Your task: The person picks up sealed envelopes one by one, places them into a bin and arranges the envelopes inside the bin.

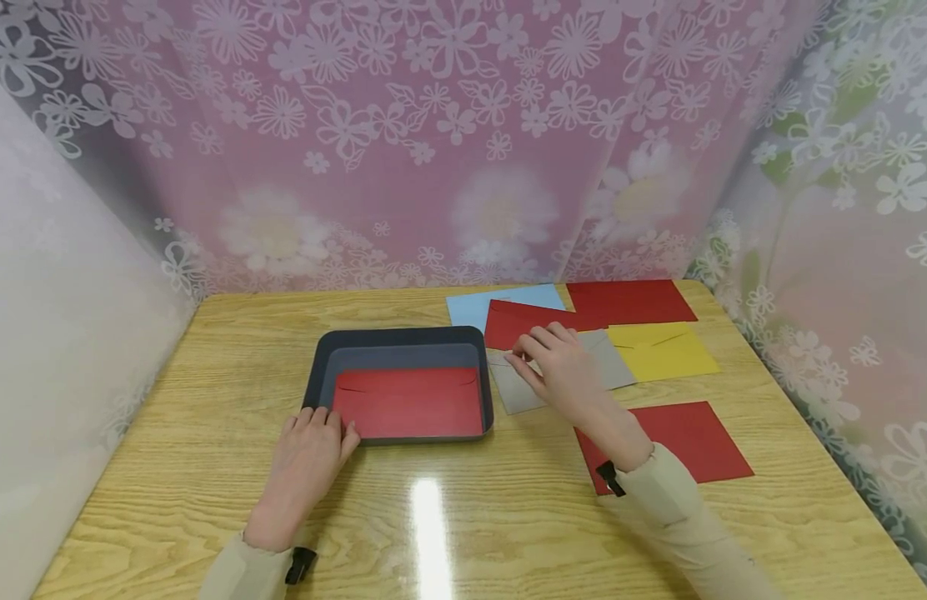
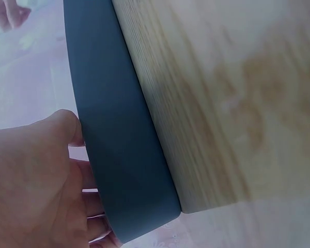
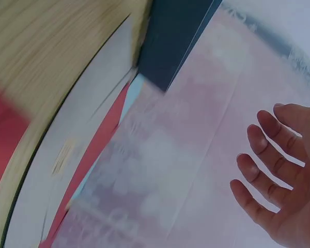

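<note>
My left hand (image 1: 309,454) holds the near left corner of a dark grey tray (image 1: 399,336), its fingers hooked over the rim. The left wrist view shows thumb and fingertips at the edge of the tray's wall (image 2: 119,119). Inside the tray lies a red envelope (image 1: 411,408), flap side up. My right hand (image 1: 564,371) hovers above a grey envelope (image 1: 609,358) just right of the tray. Its fingers are loosely bent with nothing between them, as the right wrist view of the hand (image 3: 279,165) shows.
Behind the grey envelope lie a light blue envelope (image 1: 467,310) and a red one (image 1: 512,321), partly overlapping. A yellow envelope (image 1: 662,350) and a dark red envelope (image 1: 628,302) are farther right. Another red envelope (image 1: 704,437) lies under the right forearm. Floral curtains (image 1: 433,167) surround the wooden table (image 1: 208,400).
</note>
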`<action>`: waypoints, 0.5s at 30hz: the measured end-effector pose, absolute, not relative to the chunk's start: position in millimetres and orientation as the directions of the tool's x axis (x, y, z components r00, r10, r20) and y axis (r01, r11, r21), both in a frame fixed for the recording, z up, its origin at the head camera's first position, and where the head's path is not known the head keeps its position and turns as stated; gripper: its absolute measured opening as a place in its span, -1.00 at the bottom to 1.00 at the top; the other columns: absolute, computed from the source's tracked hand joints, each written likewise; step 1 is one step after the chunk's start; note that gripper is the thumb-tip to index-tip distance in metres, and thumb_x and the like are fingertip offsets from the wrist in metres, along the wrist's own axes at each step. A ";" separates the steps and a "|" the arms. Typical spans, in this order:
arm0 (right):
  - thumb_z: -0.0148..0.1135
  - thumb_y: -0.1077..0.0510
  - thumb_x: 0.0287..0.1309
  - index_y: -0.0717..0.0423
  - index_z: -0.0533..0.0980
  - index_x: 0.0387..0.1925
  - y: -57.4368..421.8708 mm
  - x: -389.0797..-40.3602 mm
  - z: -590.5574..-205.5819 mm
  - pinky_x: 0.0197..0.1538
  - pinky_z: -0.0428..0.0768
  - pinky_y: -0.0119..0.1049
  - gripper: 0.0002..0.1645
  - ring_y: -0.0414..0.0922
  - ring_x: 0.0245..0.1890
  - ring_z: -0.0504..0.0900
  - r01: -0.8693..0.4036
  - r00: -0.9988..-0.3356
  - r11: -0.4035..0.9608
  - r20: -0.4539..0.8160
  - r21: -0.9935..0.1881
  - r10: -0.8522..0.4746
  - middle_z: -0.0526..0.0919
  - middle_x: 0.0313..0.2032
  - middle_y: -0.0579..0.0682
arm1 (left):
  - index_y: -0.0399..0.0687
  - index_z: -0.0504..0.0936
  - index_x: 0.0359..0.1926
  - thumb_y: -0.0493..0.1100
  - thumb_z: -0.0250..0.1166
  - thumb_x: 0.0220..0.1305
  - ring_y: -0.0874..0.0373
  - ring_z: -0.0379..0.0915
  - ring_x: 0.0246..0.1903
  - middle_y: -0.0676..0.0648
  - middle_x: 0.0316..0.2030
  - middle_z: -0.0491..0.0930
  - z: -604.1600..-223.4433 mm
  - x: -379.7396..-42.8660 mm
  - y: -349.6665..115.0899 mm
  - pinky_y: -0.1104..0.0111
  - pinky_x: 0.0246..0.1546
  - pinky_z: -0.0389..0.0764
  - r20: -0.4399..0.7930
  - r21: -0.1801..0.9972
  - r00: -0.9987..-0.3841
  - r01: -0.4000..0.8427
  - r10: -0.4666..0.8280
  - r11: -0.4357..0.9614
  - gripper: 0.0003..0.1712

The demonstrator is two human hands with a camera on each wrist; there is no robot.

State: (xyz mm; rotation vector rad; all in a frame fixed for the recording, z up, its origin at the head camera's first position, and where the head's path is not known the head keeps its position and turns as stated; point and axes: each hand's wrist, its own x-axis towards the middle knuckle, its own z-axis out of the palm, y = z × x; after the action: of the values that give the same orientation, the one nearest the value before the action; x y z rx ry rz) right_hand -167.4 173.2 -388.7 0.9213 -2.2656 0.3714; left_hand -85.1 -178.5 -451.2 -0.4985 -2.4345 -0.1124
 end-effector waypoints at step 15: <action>0.49 0.20 0.03 0.14 0.60 -0.36 287.9 -145.9 -395.3 -0.26 0.54 -0.10 -0.82 0.04 -0.32 0.52 -0.503 -0.745 0.863 0.525 -0.037 -0.412 0.64 -0.39 0.03 | -0.03 0.22 -0.70 -0.13 0.27 0.15 0.06 0.09 -0.64 -0.01 -0.69 0.21 -451.9 -85.1 -179.5 0.22 -0.55 0.28 0.600 -0.036 -0.732 0.378 0.323 0.925 -0.55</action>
State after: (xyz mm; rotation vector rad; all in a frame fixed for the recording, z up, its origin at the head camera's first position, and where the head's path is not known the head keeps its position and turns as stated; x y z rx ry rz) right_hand -145.9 287.9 -395.3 0.6666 -2.5205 0.2393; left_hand -85.1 -179.5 -451.9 -0.4968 -2.4507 -0.1165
